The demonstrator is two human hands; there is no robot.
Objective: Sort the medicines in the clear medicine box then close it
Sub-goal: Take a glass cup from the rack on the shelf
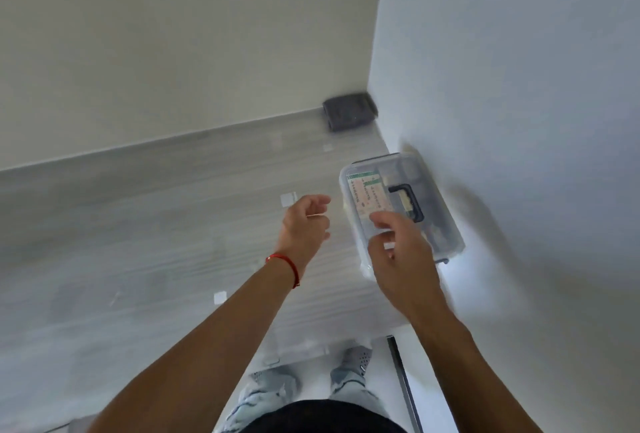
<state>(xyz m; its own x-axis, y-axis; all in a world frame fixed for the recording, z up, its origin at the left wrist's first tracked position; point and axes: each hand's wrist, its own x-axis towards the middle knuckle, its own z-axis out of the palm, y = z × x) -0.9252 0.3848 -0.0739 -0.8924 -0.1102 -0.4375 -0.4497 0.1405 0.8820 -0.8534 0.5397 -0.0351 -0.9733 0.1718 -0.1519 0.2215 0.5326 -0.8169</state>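
Note:
The clear medicine box (446, 221) stands on the grey wooden table (138, 224), pushed against the right wall. Its lid is down and carries a dark handle (408, 202). Green and pink medicine packets (367, 195) show through the lid. My right hand (398, 252) hovers over the near end of the lid with fingers loosely curled and nothing in them. My left hand (306, 224), with a red cord on the wrist, hangs just left of the box with fingers apart and empty. The picture is blurred.
A dark grey folded pouch (348, 114) lies in the far corner where the two walls meet. Small white squares (288, 197) dot the tabletop. The table's near edge is close to my legs, and the floor shows below.

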